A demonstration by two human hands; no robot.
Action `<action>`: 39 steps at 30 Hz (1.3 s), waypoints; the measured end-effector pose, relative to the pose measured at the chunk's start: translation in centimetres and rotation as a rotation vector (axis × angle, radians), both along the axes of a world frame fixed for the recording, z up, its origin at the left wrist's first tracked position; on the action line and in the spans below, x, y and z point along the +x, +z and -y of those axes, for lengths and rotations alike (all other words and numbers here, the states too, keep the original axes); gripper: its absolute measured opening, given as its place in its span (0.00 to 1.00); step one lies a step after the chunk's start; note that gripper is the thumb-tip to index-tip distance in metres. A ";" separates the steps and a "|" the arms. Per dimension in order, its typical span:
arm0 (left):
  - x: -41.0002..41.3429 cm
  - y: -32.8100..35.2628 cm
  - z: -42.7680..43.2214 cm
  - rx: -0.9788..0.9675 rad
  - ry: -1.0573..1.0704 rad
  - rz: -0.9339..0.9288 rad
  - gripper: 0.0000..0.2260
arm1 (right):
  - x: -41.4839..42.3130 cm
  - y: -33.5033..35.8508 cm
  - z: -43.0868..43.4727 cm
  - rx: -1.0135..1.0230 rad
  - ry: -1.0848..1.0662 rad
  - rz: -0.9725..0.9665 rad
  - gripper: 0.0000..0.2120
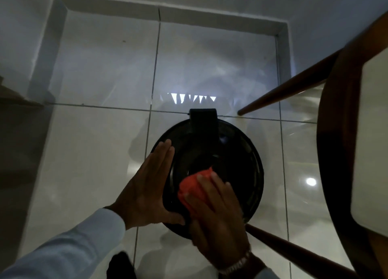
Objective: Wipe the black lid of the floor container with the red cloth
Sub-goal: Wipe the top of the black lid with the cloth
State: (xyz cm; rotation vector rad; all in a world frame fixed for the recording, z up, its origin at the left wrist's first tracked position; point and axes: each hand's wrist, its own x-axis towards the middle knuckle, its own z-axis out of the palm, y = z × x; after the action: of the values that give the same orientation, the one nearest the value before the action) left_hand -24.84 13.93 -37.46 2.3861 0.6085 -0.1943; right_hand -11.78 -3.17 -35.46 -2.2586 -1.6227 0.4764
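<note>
Two hands work over the black lid (235, 152), which sits closed on its container on the tiled floor (88, 152), between two wooden chair legs (294, 89) at the right. The left hand (147, 186) lies flat and released, fingers straight, along the lid's left rim, apparently steadying it without grasping anything. The right hand (214, 211) is spread over the bunched red cloth (194, 184) and presses it down on the near-central part of the lid; the cloth shows past the fingertips on the left and far side. A raised hinge or handle strip (202, 121) runs from the lid's far edge toward its middle. The wiping step appears to be under way, with the cloth on the near half. Judged from this position, the next stroke would call for carrying the cloth outward over the far and right portions and around the raised strip, keeping pressure even while the left hand holds the container from shifting on the glossy tiles.
</note>
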 end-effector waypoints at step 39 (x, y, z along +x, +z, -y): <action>13.3 -1.1 -7.8 0.301 -0.522 0.206 0.33 | -6.1 -0.3 -5.4 0.041 -0.062 0.071 0.25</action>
State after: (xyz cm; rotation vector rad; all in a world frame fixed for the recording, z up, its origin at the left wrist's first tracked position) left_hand -11.50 21.71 -38.52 2.7712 -0.1005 -0.0798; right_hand -17.92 2.26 -35.79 -2.3125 -1.5759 0.3478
